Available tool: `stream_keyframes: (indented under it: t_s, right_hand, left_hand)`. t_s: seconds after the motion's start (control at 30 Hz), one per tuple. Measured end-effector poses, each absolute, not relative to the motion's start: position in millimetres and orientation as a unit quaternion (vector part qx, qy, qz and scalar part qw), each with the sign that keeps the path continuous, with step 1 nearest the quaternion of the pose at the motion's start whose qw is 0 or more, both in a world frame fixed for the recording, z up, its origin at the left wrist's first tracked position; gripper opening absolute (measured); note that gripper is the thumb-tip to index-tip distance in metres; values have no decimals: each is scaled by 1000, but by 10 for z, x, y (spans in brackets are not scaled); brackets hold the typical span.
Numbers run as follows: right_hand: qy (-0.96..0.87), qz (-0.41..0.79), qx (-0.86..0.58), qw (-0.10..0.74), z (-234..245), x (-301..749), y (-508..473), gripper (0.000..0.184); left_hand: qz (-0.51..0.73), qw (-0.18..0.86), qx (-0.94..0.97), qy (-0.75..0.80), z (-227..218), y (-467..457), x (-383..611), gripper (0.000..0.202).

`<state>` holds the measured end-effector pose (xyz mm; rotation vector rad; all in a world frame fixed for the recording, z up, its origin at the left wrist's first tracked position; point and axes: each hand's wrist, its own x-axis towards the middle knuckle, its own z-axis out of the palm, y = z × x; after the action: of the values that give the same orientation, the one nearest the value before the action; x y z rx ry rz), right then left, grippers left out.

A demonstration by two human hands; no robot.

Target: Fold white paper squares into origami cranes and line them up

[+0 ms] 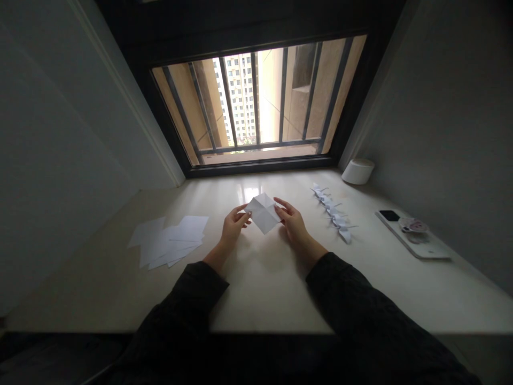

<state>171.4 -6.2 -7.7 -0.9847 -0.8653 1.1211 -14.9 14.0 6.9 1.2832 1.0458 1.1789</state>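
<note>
A creased white sheet of folding paper (264, 213), turned like a diamond, is held up between my two hands above the white counter. My left hand (234, 227) pinches its left corner between thumb and fingers. At the opposite corner, my right hand (292, 222) grips the paper the same way. Crease lines cross the sheet's face. To the right stands a row of several folded paper cranes (332, 213). Loose white paper sheets (172, 240) overlap in a pile on the left.
On the right of the counter (264, 299) lies a white phone (414, 235) with a round grip on its back. A white cylindrical object (358, 171) sits in the far right corner. A barred window (256, 101) is behind, with walls on both sides.
</note>
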Motion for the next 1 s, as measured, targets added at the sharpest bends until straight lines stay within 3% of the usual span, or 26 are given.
stream_keyframes:
  t_s: [0.23, 0.57, 1.0]
  right_hand:
    - [-348, 550, -410, 640, -31, 1688, -74, 74]
    - [-364, 568, -382, 631, -48, 1656, -94, 77]
    - [-388, 569, -370, 624, -78, 1630, -92, 68]
  left_hand:
    - [528, 551, 453, 461, 71, 153, -149, 50]
    - [510, 584, 429, 464, 164, 107, -138, 46]
    - [453, 564, 513, 461, 147, 139, -212, 40]
